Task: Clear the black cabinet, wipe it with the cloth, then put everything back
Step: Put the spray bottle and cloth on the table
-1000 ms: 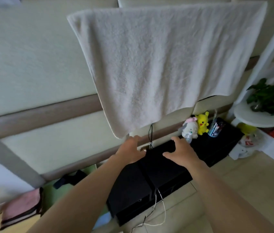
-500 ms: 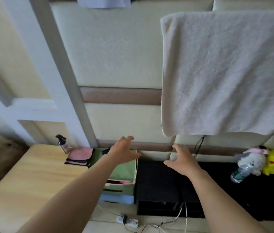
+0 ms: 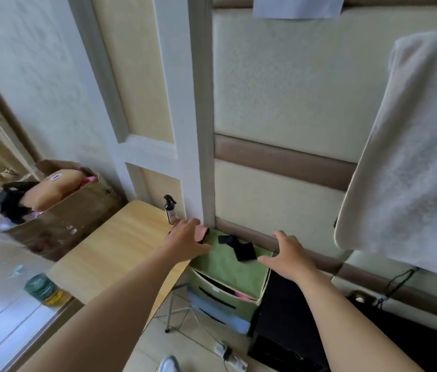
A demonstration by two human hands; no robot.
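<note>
Pink cloth lies folded at the bench corner, mid-frame, beside a spray bottle. The left hand has come over it, fingers spread and holding nothing, perhaps touching it. The right hand hovers open above the green fabric box. Half a second ago both hands hung over the black cabinet, now lower right; its toys have left the view. Fetching the cloth looks under way.

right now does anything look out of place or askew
The green fabric drawer unit has its top drawer sagging open, pink fabric poking out. A crumpled black item lies loose on its top.
</note>
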